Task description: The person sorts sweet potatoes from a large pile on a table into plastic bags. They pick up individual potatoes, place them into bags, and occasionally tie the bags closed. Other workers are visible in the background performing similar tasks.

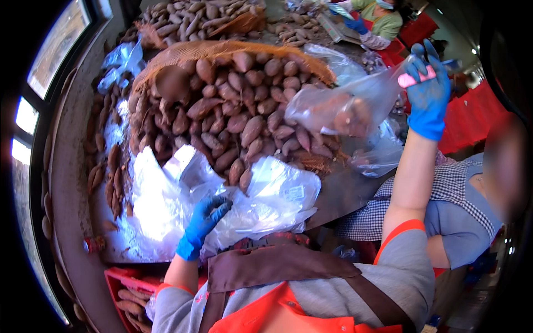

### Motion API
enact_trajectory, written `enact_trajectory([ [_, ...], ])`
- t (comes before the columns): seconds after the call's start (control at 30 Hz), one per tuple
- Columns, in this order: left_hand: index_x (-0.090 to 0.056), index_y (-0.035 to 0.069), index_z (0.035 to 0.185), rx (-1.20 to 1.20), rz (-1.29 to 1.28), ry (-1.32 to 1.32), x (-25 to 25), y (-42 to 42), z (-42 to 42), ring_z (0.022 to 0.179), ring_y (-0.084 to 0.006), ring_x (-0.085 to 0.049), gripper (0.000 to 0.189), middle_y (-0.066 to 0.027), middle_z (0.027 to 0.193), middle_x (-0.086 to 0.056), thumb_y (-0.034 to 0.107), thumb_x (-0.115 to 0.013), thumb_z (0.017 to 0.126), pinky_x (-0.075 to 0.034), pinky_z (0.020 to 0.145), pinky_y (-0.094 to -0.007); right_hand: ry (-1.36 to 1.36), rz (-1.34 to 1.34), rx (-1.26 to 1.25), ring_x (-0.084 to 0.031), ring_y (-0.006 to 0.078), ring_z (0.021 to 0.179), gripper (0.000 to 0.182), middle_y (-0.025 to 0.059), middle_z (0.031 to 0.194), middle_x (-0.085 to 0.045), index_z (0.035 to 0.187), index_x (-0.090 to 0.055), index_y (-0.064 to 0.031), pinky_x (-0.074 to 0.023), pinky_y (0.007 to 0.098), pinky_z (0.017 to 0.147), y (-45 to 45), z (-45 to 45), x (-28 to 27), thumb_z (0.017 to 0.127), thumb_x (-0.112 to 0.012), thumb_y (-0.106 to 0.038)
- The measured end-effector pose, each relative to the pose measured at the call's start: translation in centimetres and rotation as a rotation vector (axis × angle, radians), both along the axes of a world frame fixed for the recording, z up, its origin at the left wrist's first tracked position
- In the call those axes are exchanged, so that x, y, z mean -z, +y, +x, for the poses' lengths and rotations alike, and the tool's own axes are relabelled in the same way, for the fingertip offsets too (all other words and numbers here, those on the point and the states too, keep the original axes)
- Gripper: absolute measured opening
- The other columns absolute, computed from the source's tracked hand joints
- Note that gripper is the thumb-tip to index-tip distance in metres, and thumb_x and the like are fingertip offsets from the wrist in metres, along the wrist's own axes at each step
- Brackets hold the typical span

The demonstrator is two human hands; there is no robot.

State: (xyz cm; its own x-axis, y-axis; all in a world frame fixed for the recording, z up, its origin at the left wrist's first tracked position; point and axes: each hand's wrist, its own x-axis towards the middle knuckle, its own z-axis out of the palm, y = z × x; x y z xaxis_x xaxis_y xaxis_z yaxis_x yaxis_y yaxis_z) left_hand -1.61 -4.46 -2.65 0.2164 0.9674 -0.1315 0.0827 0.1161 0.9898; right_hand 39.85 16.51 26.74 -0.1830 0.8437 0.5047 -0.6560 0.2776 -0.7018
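My right hand [429,91], in a blue glove, is raised at the upper right. It grips a small pink object [416,77] and the gathered end of a clear plastic bag [379,93]. Several sweet potatoes [354,116] show through the bag, which stretches left from the hand. My left hand [204,220], also gloved in blue, is at clear plastic bags [266,204] spread along the near side of the table. Its fingers are bent; whether they pinch the plastic cannot be told. A big heap of sweet potatoes [250,129] spills from an orange mesh sack [195,50] before me.
More sweet potatoes [191,18] lie at the back. A co-worker [383,25] stands at a scale [339,31]; another person [454,208] in a checked apron is close on my right. A red crate [120,277] is below left, near a small can [94,244].
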Motion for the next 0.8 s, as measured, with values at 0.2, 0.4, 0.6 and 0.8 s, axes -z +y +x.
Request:
enact_trajectory([
  [0.2,-0.063,-0.001,0.094,-0.050,-0.053,0.000,1.1,-0.3,1.4,0.080,-0.0130,-0.057,0.016,-0.0067,0.083,-0.063,0.010,-0.062,0.083,-0.046,0.072,-0.0268,-0.133,-0.069,0.248,-0.041,0.0112,0.061,0.039,0.0139,0.095,-0.056,0.117,-0.048,0.0068,-0.0343,0.0234,0.053,11.5,7.3,-0.9,0.082,-0.046,-0.007],
  [0.4,-0.062,-0.001,0.095,-0.051,-0.066,0.045,0.1,0.3,2.5,0.079,-0.0129,-0.058,0.016,-0.0075,0.085,-0.063,0.008,-0.062,0.082,-0.046,0.072,-0.0260,-0.177,-0.268,0.352,-0.043,0.0130,0.061,0.037,0.0094,0.087,-0.057,0.116,-0.051,0.0025,-0.0363,0.0270,0.052,16.9,12.6,4.7,0.082,-0.046,-0.010],
  [0.6,-0.062,-0.001,0.095,-0.105,-0.128,0.042,0.9,-0.4,2.6,0.078,-0.0140,-0.059,0.017,-0.0076,0.085,-0.064,0.009,-0.063,0.081,-0.046,0.072,-0.0263,-0.278,-0.400,0.541,-0.048,0.0130,0.065,0.035,0.0037,0.084,-0.059,0.113,-0.055,-0.0019,-0.0378,0.0284,0.056,18.6,16.6,8.5,0.081,-0.049,-0.015],
  [0.8,-0.063,-0.001,0.092,-0.023,-0.042,0.131,0.3,0.7,3.7,0.077,-0.0163,-0.059,0.016,-0.0094,0.084,-0.065,0.011,-0.064,0.081,-0.046,0.071,-0.0286,-0.592,-0.691,0.356,-0.050,0.0114,0.068,0.029,-0.0001,0.083,-0.061,0.101,-0.064,-0.0089,-0.0382,0.0263,0.058,17.6,15.8,16.9,0.079,-0.052,-0.022],
])
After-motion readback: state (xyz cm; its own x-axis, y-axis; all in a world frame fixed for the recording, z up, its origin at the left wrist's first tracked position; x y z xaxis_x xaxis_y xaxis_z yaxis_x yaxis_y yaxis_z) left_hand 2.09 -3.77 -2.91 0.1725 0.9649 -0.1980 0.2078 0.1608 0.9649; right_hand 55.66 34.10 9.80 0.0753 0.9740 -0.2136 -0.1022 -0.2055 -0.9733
